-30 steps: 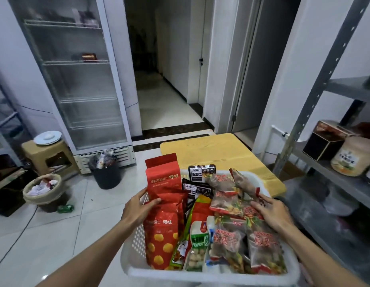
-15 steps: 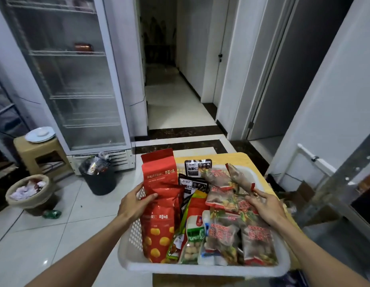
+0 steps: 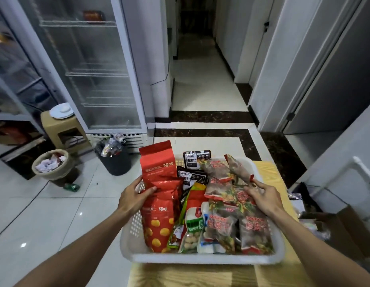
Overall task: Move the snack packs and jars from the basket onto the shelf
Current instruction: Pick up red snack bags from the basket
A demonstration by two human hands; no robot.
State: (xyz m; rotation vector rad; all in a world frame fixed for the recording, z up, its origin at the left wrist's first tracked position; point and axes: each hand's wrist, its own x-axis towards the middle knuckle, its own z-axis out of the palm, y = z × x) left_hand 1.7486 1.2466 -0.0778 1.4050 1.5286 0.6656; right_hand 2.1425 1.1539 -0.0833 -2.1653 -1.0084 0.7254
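Head view: white basket (image 3: 202,258) on yellow table (image 3: 269,175), full of snack packs. Left hand (image 3: 134,197) grips red pouch (image 3: 159,212); right hand (image 3: 262,195) rests open on brown packs (image 3: 223,191). Shelf not visible, no jars seen. Judgement: task barely begun, all packs left.

Your basket (image 3: 202,259) sits on the table (image 3: 269,175), snack packs (image 3: 221,204) inside; 2 bins (image 3: 115,162) stand on the floor to its left.

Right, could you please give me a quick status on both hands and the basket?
Left hand gripping red snack pouches. Right hand flat on clear dried-fruit packs. White plastic basket full, on wooden table. Shelf out of view.
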